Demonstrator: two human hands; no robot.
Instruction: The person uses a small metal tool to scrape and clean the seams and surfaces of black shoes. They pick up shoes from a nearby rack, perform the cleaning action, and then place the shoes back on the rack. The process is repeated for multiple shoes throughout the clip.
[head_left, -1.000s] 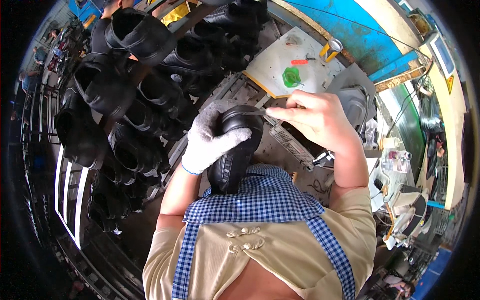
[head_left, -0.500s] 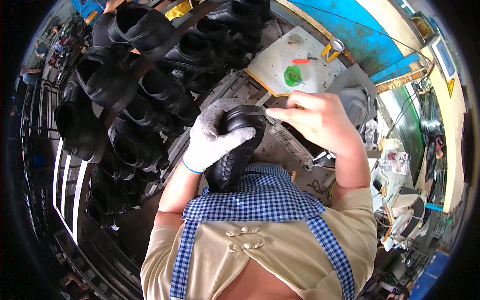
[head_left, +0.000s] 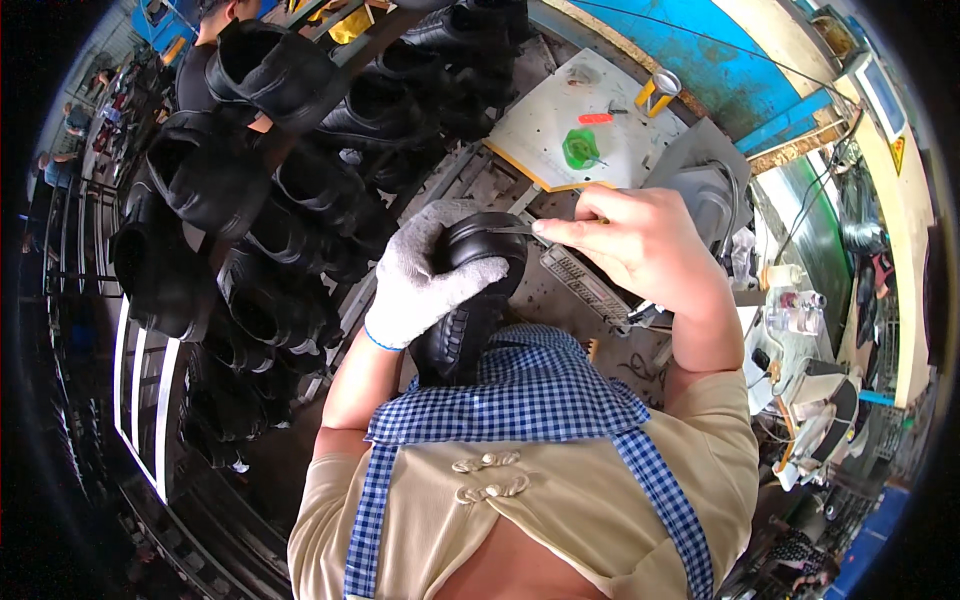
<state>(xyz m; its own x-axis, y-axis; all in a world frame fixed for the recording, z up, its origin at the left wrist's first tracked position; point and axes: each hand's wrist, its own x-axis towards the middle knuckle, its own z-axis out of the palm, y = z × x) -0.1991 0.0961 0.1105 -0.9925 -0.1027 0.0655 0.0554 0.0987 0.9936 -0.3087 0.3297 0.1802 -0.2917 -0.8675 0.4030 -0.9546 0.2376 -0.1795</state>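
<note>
My left hand (head_left: 415, 285), in a light grey knitted glove, is wrapped round a black shoe (head_left: 458, 335) held against my blue-and-white checked apron. The shoe's ridged sole edge shows near my lap, and its rounded end points away from me. Bare, my right hand (head_left: 640, 240) pinches a thin, flat blade-like tool (head_left: 510, 230) between thumb and fingers. The tool's far end lies along the rim of the shoe's rounded end. Its exact kind is too small to make out, and my fingers hide its near end.
Racks of black shoes (head_left: 210, 175) stand close on my left. Beyond my hands is a white board (head_left: 535, 125) with a green cup (head_left: 580, 149), an orange-red piece (head_left: 595, 118) and a yellow-and-silver can (head_left: 658, 92). A grey machine (head_left: 705, 190) stands to the right. Another person is behind the racks.
My view has shifted slightly, and more of the person behind the racks shows. Both hands keep their hold, with the blade-like tool still at the shoe's rim.
</note>
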